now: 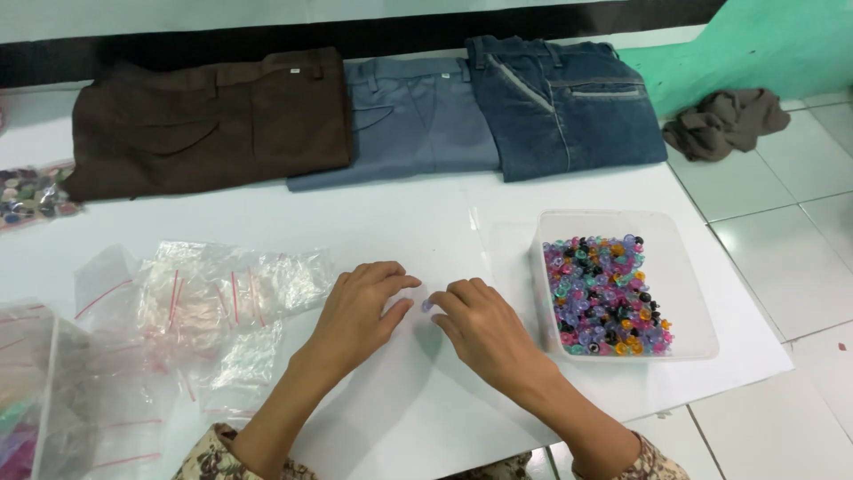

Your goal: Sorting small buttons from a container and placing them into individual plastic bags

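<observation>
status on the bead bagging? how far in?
Early, by the look of it. Done: hard to say; one filled bag lies at the far left edge. In hand: both hands, left hand and right hand, meet over one small bead on the white table; no bag is held. Left: the clear tub holds many coloured beads, and a heap of empty zip bags waits beside the left hand.

Bare table (pixel 426 231) lies open ahead of both hands; a bead tub (pixel 689 293) blocks the right, zip bags (pixel 222 302) (a loose pile) crowd the left.
</observation>
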